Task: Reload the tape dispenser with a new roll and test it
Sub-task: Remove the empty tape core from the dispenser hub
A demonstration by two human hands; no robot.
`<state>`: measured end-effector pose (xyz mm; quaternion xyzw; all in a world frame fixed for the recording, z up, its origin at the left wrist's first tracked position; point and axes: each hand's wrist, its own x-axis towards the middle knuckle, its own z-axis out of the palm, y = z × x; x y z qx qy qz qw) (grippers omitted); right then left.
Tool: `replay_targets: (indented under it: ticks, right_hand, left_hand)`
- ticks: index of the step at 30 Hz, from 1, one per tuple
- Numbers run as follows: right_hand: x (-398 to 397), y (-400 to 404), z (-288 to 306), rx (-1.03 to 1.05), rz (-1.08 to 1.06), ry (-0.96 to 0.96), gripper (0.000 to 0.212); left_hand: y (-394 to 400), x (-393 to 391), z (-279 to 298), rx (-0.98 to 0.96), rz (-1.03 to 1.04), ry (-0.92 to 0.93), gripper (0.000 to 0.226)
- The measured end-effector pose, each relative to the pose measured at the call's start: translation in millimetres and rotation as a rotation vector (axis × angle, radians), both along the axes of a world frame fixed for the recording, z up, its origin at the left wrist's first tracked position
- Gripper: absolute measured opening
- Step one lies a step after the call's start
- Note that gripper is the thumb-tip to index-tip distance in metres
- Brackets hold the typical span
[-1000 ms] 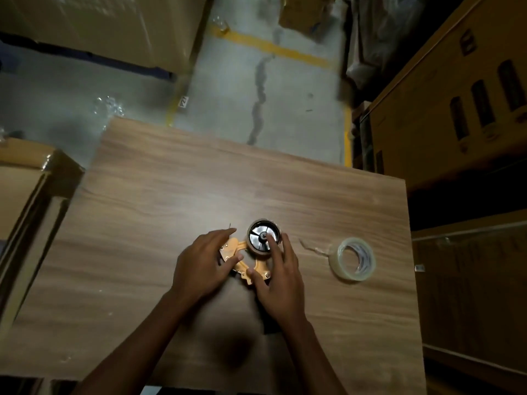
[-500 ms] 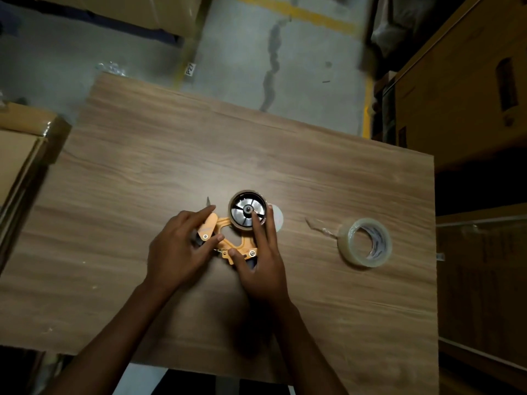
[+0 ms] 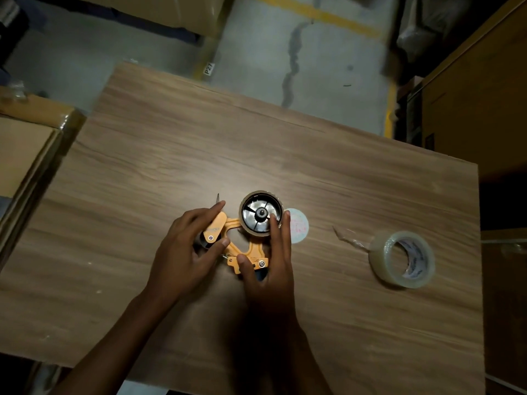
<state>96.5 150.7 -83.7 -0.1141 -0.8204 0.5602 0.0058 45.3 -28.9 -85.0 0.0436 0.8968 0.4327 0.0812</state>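
The orange tape dispenser (image 3: pixel 242 246) lies flat on its side on the wooden table (image 3: pixel 171 155), and since a second ago it sits a little further from the fresh roll, while a pale round disc (image 3: pixel 298 230), hidden behind the right hand then, now shows on the table just beside the hub. The left hand (image 3: pixel 185 252) is clamped on the dispenser's blade end, index finger along the top edge and thumb pressing from below; the right hand (image 3: pixel 272 260) grips the frame by the handle with its thumb and reaches its fingers up to the rim of the worn-out core (image 3: pixel 261 214) on the black spool wheel. That core, a thin brown ring with no tape left on it, is still seated. The new clear tape roll (image 3: pixel 402 259) lies untouched well off to the right, a loose tail of tape trailing from it. The disc may be a side cap taken off the hub, though that is a guess; if so, the old core is ready to be slid off, and loading and testing are all still ahead
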Motion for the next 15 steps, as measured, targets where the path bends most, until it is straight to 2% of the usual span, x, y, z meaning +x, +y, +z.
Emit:
replay_targets:
  ticks: [4,7,10,13,15]
  right_hand:
    - [-7,2,0,-0.040,-0.080,-0.006,0.077]
    - [-23,5,11,-0.093,-0.203,-0.105,0.063]
    - [-48,16,20,-0.012,-0.358,-0.260,0.051]
    - [-71,29,23,0.081,-0.280,-0.336,0.035]
    - [-79,33,26,0.093,-0.247,-0.392,0.028]
  left_hand:
    - [1,-13,-1,0.077,0.024,0.003,0.064]
    - [8,-41,4,0.050,-0.019,0.004,0.066]
    - [23,-76,16,-0.103,-0.140,-0.062,0.076]
    - [37,-102,25,-0.297,-0.265,-0.183,0.075]
    - [40,-110,22,-0.326,-0.291,-0.240,0.069]
